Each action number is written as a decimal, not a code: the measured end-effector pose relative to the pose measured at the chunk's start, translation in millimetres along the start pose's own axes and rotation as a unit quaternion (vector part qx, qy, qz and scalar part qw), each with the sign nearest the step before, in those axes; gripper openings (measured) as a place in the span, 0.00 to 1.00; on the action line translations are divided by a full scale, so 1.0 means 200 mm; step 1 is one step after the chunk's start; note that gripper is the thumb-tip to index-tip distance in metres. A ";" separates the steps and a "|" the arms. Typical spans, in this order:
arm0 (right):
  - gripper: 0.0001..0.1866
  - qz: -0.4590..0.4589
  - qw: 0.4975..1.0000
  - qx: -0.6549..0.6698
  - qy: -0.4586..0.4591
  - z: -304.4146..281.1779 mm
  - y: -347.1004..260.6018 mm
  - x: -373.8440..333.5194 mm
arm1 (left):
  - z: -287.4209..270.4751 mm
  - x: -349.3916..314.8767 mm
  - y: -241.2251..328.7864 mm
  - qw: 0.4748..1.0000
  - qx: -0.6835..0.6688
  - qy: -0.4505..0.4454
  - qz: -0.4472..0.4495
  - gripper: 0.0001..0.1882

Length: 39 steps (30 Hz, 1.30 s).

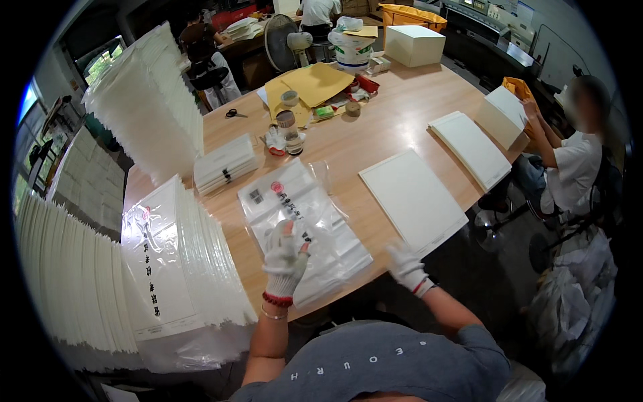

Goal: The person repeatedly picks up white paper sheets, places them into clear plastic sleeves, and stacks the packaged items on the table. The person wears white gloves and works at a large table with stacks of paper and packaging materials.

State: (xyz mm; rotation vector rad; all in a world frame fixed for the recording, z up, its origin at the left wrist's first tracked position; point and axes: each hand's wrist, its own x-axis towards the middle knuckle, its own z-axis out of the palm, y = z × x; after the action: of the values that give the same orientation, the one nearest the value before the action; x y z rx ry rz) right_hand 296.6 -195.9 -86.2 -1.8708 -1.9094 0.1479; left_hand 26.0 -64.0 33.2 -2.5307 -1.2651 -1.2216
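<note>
Plastic bags (338, 251): piled at the near side of the counter (395, 127), long axis slanting far-left to near-right, red-marked end pointing away
Hidden: bag surface under the gloved left hand (284, 251), fingers half bent; cannot tell whether it grips film
Right hand (407, 266): gloved, blurred, by the paper stack's (415, 197) near corner; cannot tell if closed
Bag look: clear, glossy, creased, black print

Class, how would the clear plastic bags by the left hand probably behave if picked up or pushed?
The clear plastic bags would probably sag when lifted, since they look thin and creased. Their glossy sheen near the gloved left hand suggests they may slide over one another. Each is likely light for its size, being see-through film.
</note>
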 end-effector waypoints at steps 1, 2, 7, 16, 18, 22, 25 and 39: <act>0.29 0.119 0.984 -0.101 -0.082 -0.03 0.11 -0.04 | -0.03 -0.03 0.05 0.999 -0.026 0.010 -0.021 0.27; 0.29 0.084 0.983 -0.164 0.025 -0.08 0.16 -0.13 | -0.04 -0.07 0.09 0.997 -0.053 0.020 -0.045 0.26; 0.06 -0.014 0.992 -0.002 0.123 -0.05 0.51 -0.17 | 0.16 -0.36 0.30 0.914 -0.352 -0.175 -0.103 0.14; 0.10 -0.064 0.971 0.228 0.022 -0.14 0.05 -0.32 | 0.72 -0.62 0.53 0.493 -0.555 -0.445 -0.501 0.17; 0.16 0.174 0.956 0.237 -0.015 -0.13 0.34 -0.40 | 0.78 -0.75 0.37 0.629 -0.541 -0.451 -0.330 0.17; 0.32 0.444 0.588 0.676 -0.008 -0.08 0.29 -0.46 | 0.41 -0.48 0.58 0.756 -0.269 -0.561 -0.206 0.26; 0.28 0.312 0.654 0.675 0.141 0.02 -0.11 -0.33 | 0.52 -0.74 0.76 0.922 -0.069 -0.380 -0.032 0.43; 0.10 -0.051 0.989 0.118 0.074 -0.25 -0.22 -0.35 | 0.40 -0.23 -0.24 0.779 -0.412 -0.291 -0.373 0.27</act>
State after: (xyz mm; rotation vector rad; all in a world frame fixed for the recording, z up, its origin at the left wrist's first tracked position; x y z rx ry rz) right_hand 273.7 -278.8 -42.2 -1.5813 -1.7978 0.1869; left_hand 26.2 -32.5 -66.5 -3.3085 -2.5400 -1.3469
